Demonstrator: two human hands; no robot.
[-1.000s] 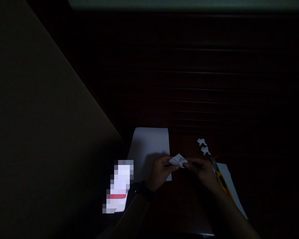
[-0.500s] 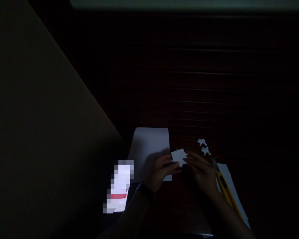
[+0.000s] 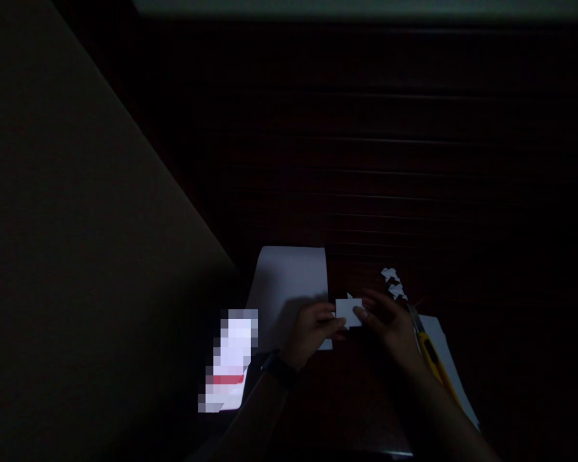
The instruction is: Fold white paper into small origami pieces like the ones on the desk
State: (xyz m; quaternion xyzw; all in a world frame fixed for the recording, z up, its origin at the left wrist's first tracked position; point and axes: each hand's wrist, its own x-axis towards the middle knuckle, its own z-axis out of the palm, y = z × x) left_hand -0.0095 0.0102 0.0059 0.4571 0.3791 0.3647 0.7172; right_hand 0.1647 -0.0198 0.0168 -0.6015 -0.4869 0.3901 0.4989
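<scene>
Between my two hands is a small folded piece of white paper (image 3: 349,312), with a flat square face and a little point sticking up at its top edge. My left hand (image 3: 314,328) pinches its left side, the thumb along the lower edge. On the right side, my right hand (image 3: 389,324) grips it with the thumb on the face and the fingers behind. A dark watch (image 3: 278,368) is on my left wrist. Beyond my right hand lie small folded white paper shapes (image 3: 391,282).
A white sheet (image 3: 291,273) lies to the left under my left hand. At lower left glows a lit, pixelated screen (image 3: 234,346). A yellow utility knife (image 3: 433,359) with its blade out rests on white paper (image 3: 455,372) by my right forearm. The dark table (image 3: 337,398) is dimly lit.
The folded paper has turned to sit more level and dropped slightly. My right thumb has come onto its face, where the fingers were at its right edge before.
</scene>
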